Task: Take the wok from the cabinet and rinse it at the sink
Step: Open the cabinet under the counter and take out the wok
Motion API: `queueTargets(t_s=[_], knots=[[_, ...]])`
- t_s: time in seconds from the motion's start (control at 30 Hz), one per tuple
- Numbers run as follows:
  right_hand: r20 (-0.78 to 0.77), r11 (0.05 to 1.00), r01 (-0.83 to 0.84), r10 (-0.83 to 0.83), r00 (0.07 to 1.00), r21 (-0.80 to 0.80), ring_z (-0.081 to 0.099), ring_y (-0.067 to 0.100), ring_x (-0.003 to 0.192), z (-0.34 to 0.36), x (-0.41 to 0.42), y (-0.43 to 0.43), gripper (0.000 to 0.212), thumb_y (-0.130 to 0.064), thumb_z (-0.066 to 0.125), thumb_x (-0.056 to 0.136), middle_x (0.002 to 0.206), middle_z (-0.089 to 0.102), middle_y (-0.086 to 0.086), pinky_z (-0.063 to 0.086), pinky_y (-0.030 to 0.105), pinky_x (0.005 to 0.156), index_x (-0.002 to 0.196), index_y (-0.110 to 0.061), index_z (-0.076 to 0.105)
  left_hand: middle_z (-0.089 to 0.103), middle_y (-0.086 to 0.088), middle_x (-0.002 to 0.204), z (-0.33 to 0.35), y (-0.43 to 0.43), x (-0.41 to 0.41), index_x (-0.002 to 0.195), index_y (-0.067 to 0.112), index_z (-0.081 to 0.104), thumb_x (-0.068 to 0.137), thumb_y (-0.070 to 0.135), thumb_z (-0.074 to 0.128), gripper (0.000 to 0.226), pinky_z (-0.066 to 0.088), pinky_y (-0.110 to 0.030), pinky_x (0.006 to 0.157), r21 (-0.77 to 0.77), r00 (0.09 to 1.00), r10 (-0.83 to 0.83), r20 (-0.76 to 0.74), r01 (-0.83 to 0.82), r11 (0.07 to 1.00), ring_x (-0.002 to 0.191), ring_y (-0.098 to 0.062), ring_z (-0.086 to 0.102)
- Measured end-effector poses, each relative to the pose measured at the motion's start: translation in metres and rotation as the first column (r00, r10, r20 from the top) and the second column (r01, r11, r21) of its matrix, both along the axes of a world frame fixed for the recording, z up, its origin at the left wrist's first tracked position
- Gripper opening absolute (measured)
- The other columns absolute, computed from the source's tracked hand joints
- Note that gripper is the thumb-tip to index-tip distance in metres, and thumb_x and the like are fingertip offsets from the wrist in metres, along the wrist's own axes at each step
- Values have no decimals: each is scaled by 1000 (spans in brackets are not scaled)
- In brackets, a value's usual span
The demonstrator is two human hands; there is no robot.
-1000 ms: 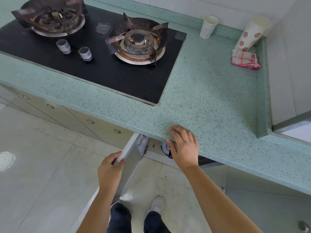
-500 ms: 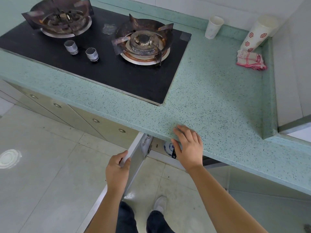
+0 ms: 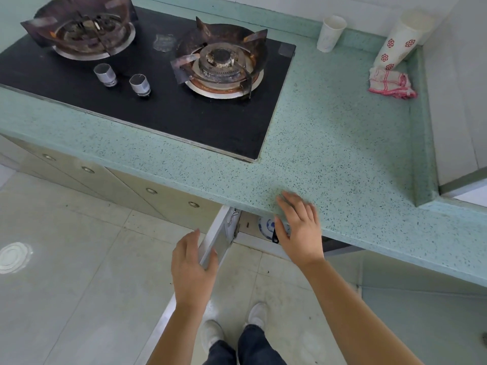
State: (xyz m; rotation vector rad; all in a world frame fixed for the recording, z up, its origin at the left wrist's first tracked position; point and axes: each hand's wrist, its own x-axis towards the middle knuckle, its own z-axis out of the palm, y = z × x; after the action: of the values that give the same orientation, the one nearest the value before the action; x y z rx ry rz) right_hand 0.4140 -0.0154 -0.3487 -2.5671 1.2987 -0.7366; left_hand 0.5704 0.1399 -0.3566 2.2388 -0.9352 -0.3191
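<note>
The cabinet door [image 3: 220,237] under the green counter [image 3: 329,154] stands open, swung out toward me. My left hand [image 3: 193,264] lies against the door's outer edge with the fingers stretched out and the thumb on the edge. My right hand [image 3: 300,227] rests flat over the counter's front edge above the opening, fingers spread. Inside the cabinet I see part of a blue-and-white dish [image 3: 264,226] and a small black part [image 3: 275,237] beside my right hand. No wok is clearly visible, and the counter hides most of the cabinet's inside. No sink is in view.
A black gas hob [image 3: 158,101] with two burners fills the counter's left. A paper cup [image 3: 329,32], a stack of patterned cups [image 3: 398,46] and a red-and-white cloth [image 3: 391,83] sit at the back right by the wall. Closed cabinet doors [image 3: 118,180] run left. My feet stand on the tiled floor [image 3: 66,285].
My left hand has loosened from gripping the door's edge and its fingers are now stretched out. My right hand stays on the counter's edge. The view has shifted slightly.
</note>
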Motion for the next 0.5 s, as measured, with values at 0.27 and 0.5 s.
queueTargets(t_s=[0.27,0.5], knots=[[118,989,-122,131,984,-81,52,19,104,-23,-7,58,32,-16,53,81,119,58,3,41,38,92,114,-16,52,64,-16,111,-19,-8,-25,120,10,46,81,23,48,41,50,-38,86,-134,948,-241,207,271,953,105,-21,49],[64,982,-170,165,984,84,51,17,105,-113,-39,59,33,-22,50,82,114,66,7,40,31,90,115,-17,52,64,-13,112,-89,-16,-59,120,14,46,82,24,44,40,52,-39,81,-27,947,-266,181,276,961,101,-25,57]])
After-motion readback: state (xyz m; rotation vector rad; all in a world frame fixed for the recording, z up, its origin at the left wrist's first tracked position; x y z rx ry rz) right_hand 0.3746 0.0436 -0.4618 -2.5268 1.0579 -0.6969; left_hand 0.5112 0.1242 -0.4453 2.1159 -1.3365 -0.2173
